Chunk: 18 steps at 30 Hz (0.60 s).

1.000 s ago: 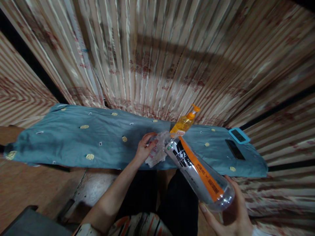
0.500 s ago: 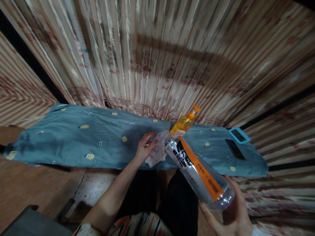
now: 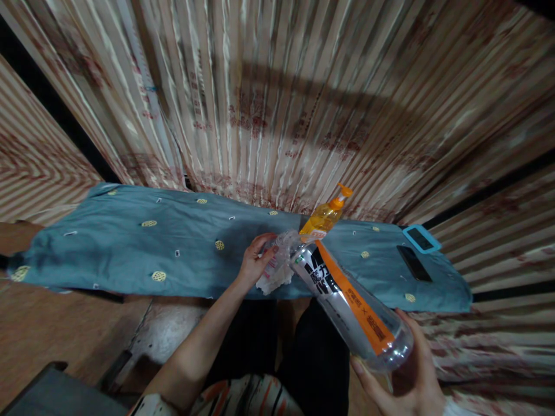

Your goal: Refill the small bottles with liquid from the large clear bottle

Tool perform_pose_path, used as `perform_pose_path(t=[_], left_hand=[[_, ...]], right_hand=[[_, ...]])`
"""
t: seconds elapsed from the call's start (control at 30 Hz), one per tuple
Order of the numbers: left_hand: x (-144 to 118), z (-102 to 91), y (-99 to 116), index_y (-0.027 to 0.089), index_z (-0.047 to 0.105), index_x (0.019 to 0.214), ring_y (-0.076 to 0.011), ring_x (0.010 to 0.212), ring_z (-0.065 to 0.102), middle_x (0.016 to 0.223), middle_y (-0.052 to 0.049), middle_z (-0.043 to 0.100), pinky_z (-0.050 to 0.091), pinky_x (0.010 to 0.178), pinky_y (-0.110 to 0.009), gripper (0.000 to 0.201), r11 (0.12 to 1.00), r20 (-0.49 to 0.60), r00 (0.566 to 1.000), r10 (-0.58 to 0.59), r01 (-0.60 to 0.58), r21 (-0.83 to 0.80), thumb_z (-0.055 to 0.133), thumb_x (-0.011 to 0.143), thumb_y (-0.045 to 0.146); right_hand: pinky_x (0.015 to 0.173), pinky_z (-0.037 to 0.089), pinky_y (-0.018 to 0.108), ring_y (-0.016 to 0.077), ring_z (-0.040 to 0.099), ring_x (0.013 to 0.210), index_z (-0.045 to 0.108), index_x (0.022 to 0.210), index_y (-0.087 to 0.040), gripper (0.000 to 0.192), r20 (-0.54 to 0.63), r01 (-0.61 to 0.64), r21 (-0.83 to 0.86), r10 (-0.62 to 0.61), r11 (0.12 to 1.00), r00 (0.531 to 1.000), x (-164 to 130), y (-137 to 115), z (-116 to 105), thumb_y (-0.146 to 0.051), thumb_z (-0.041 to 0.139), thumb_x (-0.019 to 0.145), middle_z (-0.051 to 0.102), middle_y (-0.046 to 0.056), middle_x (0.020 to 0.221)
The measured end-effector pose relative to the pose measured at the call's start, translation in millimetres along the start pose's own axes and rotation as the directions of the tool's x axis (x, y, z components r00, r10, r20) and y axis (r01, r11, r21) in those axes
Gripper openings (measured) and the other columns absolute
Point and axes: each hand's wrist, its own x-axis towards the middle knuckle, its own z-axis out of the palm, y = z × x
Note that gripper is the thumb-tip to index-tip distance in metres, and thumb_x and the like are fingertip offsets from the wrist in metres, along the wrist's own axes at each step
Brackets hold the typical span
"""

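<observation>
A large bottle [image 3: 342, 300] with a silver and orange label hangs tilted over the table's near edge, its base toward me on the right. My right hand [image 3: 403, 375] is closed around that base from below. At the bottle's other end, a crumpled piece of clear plastic wrap [image 3: 280, 268] covers the top, so the neck or cap is hidden. My left hand [image 3: 255, 260] is closed on the wrap, thumb and fingers pinching it. Just behind the bottle's top stands a pump bottle [image 3: 323, 218] of yellow liquid with an orange pump head.
A blue-green cloth with pineapple prints covers the narrow table [image 3: 117, 242]. At its right end lie a dark phone [image 3: 414, 263] and a light-blue framed device [image 3: 421, 238]. Pleated curtains [image 3: 269, 115] hang behind. A dark stool or chair [image 3: 47, 387] is at the lower left.
</observation>
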Motion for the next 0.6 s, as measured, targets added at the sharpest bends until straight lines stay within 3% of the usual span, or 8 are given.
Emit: perform_pose_path(t=[0.4,0.6], left_hand=[[-4.3,2.1,4.7,0.022,0.074,0.11,-0.0265,0.12,0.067,0.122,-0.01,0.073,0.049,0.111,-0.043,0.038,0.999,-0.006,1.0,0.029,-0.029,0.035,0.078,0.079,0.042],[-5.7,4.7,10.1,0.022,0.072,0.111,-0.0267,0.12,0.066,0.122,-0.009,0.072,0.048,0.112,-0.042,0.041,0.996,-0.006,1.0,0.028,-0.028,0.09,0.083,0.074,0.038]], right_hand=[[0.093,0.057,0.043,0.0394,0.054,0.137,0.044,0.152,-0.02,0.095,0.004,-0.005,-0.032,0.005,0.999,1.0,-0.3,-0.3,-1.1,-0.056,0.082,0.073,0.053,0.017,0.149],[0.087,0.059,0.042,0.0395,0.058,0.132,0.044,0.153,-0.021,0.096,-0.001,-0.038,-0.021,0.038,0.999,0.999,-0.9,-2.0,0.2,-0.056,0.082,0.072,0.053,0.017,0.151]])
